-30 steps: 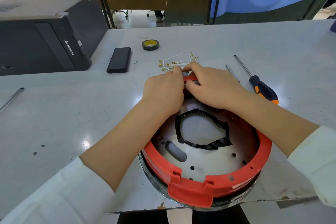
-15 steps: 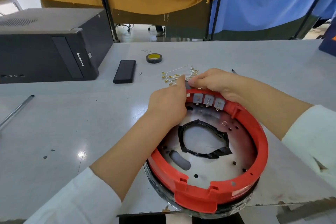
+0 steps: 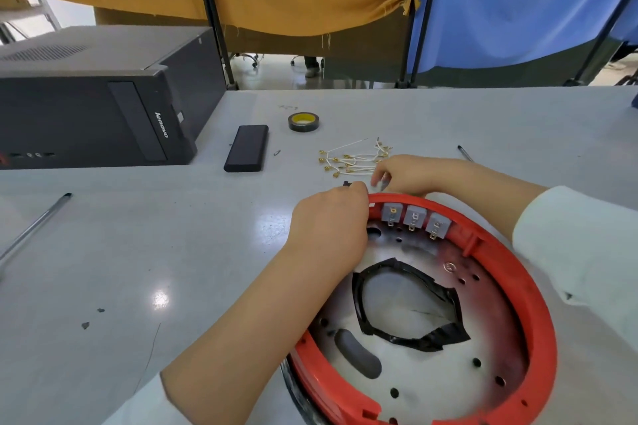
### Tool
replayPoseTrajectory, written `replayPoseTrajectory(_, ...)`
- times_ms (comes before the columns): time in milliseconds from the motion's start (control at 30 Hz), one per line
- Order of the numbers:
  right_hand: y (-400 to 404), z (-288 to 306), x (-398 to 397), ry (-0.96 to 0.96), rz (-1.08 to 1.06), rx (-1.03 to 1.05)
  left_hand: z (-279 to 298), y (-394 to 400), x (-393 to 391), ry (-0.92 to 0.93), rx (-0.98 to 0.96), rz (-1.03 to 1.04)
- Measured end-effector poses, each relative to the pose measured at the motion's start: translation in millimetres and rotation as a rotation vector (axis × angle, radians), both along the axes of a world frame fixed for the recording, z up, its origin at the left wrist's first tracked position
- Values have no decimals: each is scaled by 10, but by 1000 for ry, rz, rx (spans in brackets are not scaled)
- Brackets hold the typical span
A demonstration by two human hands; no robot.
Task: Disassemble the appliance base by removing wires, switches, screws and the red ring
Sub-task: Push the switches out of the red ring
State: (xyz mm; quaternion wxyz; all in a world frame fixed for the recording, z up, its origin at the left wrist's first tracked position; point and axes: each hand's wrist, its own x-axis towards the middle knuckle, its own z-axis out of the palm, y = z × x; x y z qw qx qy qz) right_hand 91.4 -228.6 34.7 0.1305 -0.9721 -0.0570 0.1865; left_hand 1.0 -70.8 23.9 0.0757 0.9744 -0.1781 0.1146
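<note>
Right hand [image 3: 411,173] pinches a grey switch [image 3: 380,184] just outside the red ring [image 3: 538,314]; left hand [image 3: 329,221] grips the rim beside it. Judgement: brace the rim, ease the switch straight out; three switches [image 3: 412,218] remain inboard.

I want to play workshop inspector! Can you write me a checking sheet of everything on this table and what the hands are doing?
Surface: grey table, a few dark specks, a glare spot.
Job's things: red ring still on the appliance base; three grey switches sit inside its far rim; loose wires lie piled beyond it.
Clutter: tape roll, flat black block, thin rod at the left.
Hands: left hand at the ring's far edge, fingers curled round a small dark part; right hand pinches a small pale piece.
Cables: nothing seen besides the loose wires.
Surroundings: black computer case, yellow and blue curtains behind.
</note>
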Motion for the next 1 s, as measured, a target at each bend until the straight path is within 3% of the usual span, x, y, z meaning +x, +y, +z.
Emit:
replayPoseTrajectory(233, 213, -17, 134, 28, 74, 15, -2, -5, 9, 0, -10, -6)
replayPoseTrajectory(633, 374, -45, 148, -169, 136, -86, -1, -2, 2, 21, -23, 9)
replayPoseTrajectory(800, 215, 76, 22, -137, 26, 43, 22, -10, 20, 35, -13, 11)
replayPoseTrajectory(1000, 78, 289, -396, -437, -78, 248, 37, -40, 21, 67, 8, 107)
